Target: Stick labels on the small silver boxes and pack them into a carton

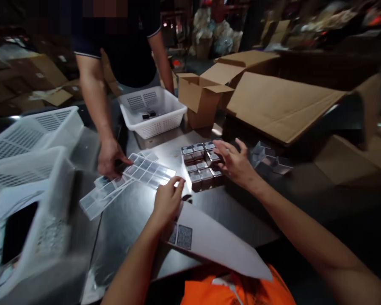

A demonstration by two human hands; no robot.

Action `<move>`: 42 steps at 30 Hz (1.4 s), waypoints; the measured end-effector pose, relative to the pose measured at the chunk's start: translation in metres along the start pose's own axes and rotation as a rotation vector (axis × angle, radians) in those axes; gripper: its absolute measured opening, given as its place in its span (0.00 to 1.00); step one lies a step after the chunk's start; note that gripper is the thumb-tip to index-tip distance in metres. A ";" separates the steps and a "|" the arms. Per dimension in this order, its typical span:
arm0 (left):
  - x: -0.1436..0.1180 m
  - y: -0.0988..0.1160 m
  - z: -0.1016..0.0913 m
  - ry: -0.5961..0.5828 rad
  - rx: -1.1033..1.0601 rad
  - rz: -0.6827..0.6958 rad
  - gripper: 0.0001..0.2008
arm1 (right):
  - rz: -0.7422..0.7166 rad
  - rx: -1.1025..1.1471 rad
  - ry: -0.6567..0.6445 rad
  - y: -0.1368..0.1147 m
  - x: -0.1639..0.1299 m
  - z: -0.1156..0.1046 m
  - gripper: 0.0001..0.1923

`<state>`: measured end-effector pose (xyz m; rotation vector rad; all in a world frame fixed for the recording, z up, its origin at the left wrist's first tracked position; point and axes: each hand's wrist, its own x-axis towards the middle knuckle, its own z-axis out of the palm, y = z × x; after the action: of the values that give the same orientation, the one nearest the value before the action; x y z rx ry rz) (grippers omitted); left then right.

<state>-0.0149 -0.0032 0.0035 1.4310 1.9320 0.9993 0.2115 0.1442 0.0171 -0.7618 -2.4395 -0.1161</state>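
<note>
Several small shiny boxes (201, 173) stand grouped in rows on the metal table. My right hand (235, 163) is at the group's right side, thumb and index finger around one small box (212, 157), its other fingers raised. My left hand (169, 197) is left of the boxes, thumb and fingertips drawn together; what they hold, if anything, is unclear. Just beyond it are overlapping translucent sheets marked off in squares (147, 170). Another person's hand (109, 159) touches these sheets. Close to my body lies a white sheet (222, 241) with dark square printed codes.
A white basket (154, 123) holding a few dark pieces stands across the table. Open cardboard boxes (193, 99) and a large carton flap (279, 106) are at the back right. Clear plastic pieces (268, 159) lie right of my right hand. White baskets (55, 169) line the left.
</note>
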 end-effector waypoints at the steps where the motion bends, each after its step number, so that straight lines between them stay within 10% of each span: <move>1: 0.000 0.001 0.000 -0.002 -0.020 -0.001 0.16 | -0.017 0.030 0.065 0.000 -0.003 0.001 0.37; 6: 0.000 0.003 -0.001 -0.006 -0.138 -0.038 0.20 | -0.039 0.223 0.320 -0.019 -0.007 0.004 0.28; 10: -0.001 0.005 -0.004 0.026 -0.280 0.024 0.40 | -0.193 0.200 0.271 -0.062 -0.001 0.011 0.13; 15: -0.001 0.003 -0.006 0.088 -0.266 0.130 0.25 | -0.334 0.337 0.178 -0.087 0.001 0.018 0.19; 23: -0.002 -0.010 -0.002 0.220 -0.103 0.343 0.25 | 0.268 1.095 0.285 -0.066 -0.011 -0.010 0.12; 27: -0.004 -0.008 0.001 0.211 -0.008 0.406 0.27 | 0.536 1.316 0.107 -0.066 -0.008 -0.013 0.16; 31: -0.005 -0.007 0.004 0.202 0.076 0.460 0.24 | 0.609 1.388 -0.113 -0.071 -0.010 -0.013 0.19; 42: -0.011 -0.004 0.009 0.157 0.136 0.471 0.22 | 0.673 1.382 -0.124 -0.076 -0.014 -0.007 0.27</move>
<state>-0.0074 -0.0121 -0.0049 1.9992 1.8367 1.2349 0.1832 0.0717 0.0216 -0.7918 -1.5874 1.6671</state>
